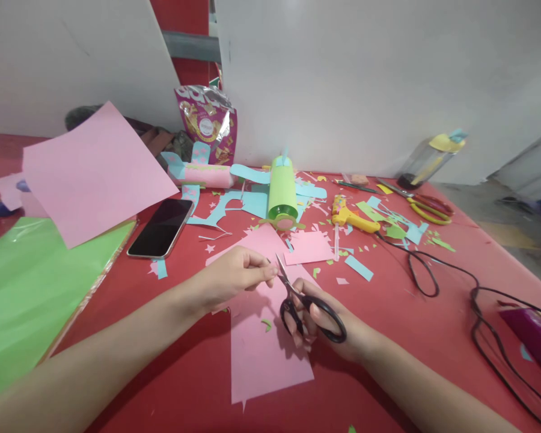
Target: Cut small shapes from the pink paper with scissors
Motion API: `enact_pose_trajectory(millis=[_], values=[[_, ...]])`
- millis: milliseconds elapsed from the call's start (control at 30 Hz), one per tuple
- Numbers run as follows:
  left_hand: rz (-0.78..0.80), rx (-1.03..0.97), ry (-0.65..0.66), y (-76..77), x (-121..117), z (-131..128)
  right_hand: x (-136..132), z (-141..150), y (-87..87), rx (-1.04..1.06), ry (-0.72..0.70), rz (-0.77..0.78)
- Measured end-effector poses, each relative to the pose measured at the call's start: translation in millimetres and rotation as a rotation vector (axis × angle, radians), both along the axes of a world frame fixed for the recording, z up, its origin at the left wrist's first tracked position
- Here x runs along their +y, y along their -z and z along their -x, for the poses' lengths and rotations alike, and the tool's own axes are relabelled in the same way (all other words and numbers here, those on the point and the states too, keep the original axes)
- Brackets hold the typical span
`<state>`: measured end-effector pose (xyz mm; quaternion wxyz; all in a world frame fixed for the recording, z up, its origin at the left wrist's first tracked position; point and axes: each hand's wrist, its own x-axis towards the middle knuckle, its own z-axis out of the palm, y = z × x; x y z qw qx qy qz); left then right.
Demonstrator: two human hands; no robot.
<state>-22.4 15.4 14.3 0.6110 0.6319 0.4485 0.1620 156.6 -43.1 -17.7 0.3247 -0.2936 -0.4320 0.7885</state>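
Observation:
My right hand (318,316) grips a pair of scissors (290,286) by black handles, its fingers through the loops and the blades parted slightly. Beside the blade tips, my left hand (246,272) is closed in a pinch; what it holds is too small to make out. Both hands hover over pink paper (270,361) with a scrap of green on it. A smaller pink paper piece (309,247) lies just beyond the blades. Behind it rests a green paper tube (282,189) with a pink-centred flower shape at its near end.
A phone (161,228) and a green sheet pack (40,288) are at left, a large pink sheet (97,174) above. A pink paper tube (205,175) lies near a snack bag (210,123). Right are a yellow glue gun (351,218), its cord, yellow-handled scissors (428,209) and a bottle (430,161).

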Motion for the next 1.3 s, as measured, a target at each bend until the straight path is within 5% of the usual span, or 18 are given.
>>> enact_pose_trajectory(millis=[1300], values=[[-0.024,0.064,-0.002,-2.9,-0.6,0.6,1.7,-0.5,-0.3,-0.019,-0.01,0.044]])
